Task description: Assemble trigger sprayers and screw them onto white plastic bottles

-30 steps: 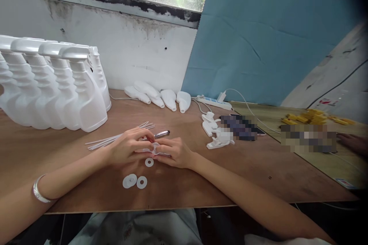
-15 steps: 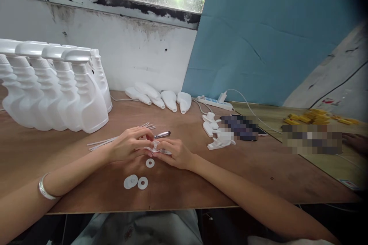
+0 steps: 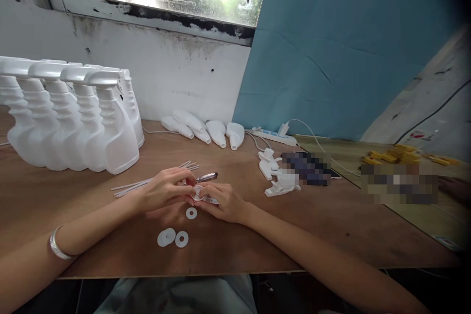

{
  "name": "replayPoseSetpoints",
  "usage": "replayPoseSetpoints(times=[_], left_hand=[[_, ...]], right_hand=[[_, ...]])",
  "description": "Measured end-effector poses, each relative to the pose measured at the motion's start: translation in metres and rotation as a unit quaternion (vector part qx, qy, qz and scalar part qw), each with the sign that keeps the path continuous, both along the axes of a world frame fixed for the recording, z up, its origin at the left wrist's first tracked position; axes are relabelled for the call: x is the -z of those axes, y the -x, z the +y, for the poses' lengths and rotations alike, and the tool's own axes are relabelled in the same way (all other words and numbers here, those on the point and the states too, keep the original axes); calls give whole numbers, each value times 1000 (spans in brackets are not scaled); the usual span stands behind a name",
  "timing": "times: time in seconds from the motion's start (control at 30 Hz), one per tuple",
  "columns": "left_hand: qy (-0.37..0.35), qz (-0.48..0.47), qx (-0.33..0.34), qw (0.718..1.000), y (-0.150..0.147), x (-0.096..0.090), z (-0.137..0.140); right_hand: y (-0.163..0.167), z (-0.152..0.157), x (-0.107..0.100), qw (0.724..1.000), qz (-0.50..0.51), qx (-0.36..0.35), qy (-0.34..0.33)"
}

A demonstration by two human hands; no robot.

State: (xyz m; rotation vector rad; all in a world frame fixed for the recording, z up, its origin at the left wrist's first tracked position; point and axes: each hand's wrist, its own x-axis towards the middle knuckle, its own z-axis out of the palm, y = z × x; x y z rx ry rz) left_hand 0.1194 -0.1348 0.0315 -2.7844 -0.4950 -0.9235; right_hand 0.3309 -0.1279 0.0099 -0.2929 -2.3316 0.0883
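Between my hands is a white trigger spray head (image 3: pixel 197 193), its round collar facing up and most of its body covered by fingers. My left hand (image 3: pixel 165 190) is closed, fingertips pinching the collar from the left. My right hand (image 3: pixel 223 201) is wrapped around the body on the right. Just in front of the hands lies a flat white ring washer (image 3: pixel 188 214), with more washers (image 3: pixel 181 239) nearer the table edge. Behind the fingers rests a slim tool with a shiny, clear handle (image 3: pixel 207 177). Thin white dip tubes (image 3: pixel 129 188) lie partly under my left hand.
White spray bottles (image 3: pixel 119 142) stand in rows at left. Several empty-looking white bottles (image 3: pixel 235 136) lie by the wall near a power strip (image 3: pixel 274 136). More white spray heads (image 3: pixel 281 184) and a phone (image 3: pixel 334 172) are at right. Yellow pieces (image 3: pixel 395 156) sit near another person's hand.
The view has tilted slightly upward, so everything sits a little lower. Both hands keep their hold on the spray head, with a small shift of the left fingers.
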Motion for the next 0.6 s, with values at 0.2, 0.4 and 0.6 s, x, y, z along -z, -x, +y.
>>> replayPoseSetpoints(times=[0.2, 0.4, 0.6], left_hand=[[-50, -11, 8, 999, 0, 0, -4], [-36, -13, 2, 999, -2, -3, -6], [1, -10, 2, 1000, -3, -3, -6]], right_hand=[[-2, 1, 6, 999, 15, 32, 20], [-3, 2, 7, 999, 16, 37, 19], [-1, 1, 5, 999, 20, 29, 23]])
